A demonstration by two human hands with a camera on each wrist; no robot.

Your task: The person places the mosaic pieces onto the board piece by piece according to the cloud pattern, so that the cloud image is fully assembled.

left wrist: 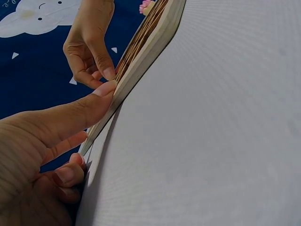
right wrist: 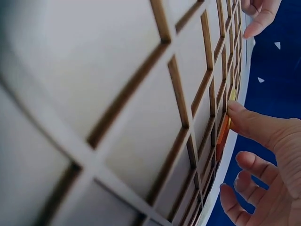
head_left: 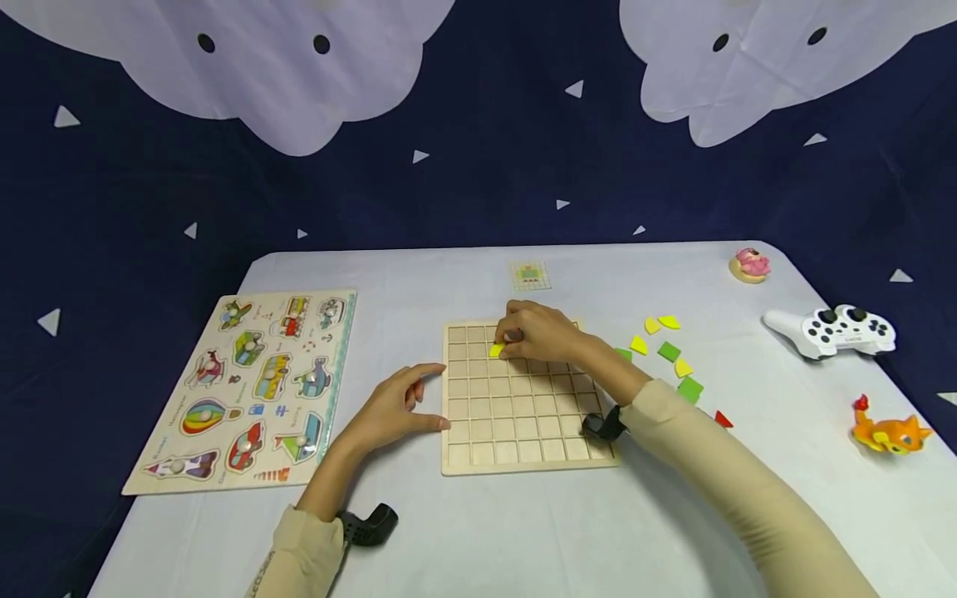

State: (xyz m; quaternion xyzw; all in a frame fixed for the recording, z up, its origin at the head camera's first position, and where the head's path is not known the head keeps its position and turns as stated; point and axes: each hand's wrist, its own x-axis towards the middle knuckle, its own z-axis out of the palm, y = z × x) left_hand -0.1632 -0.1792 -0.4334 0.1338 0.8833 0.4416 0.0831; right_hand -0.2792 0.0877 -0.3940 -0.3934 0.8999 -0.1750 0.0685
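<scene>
A small yellow piece (head_left: 497, 350) is pinched between the thumb and fingers of the right hand (head_left: 544, 332), and is held at the far-left part of a wooden grid board (head_left: 482, 407). In the right wrist view, an orange-red piece (right wrist: 222, 136) is seen in the grid just beside the pinched one. The left edge of the board is touched by the left hand (head_left: 392, 407), with the thumb and index finger spread apart along it and nothing gripped.

To the right of the board, loose pieces are scattered on the white surface (head_left: 538, 531): 4 yellow pieces (head_left: 683, 368), 3 green pieces (head_left: 690, 389), 1 of them partly hidden by the right arm, and 1 red piece (head_left: 723, 419) near the right sleeve (head_left: 718, 465). Beyond the board, a small printed card (head_left: 530, 276) is laid flat. On the left, a puzzle board (head_left: 168, 419) is filled with vehicle pictures.

Farther right, 3 things are spaced along the side: a pink toy (head_left: 750, 265) on a tan base, a white game controller (head_left: 830, 332) and an orange toy (head_left: 890, 432). Behind the surface, a dark blue backdrop (head_left: 493, 183) is patterned with pale clouds and triangles.
</scene>
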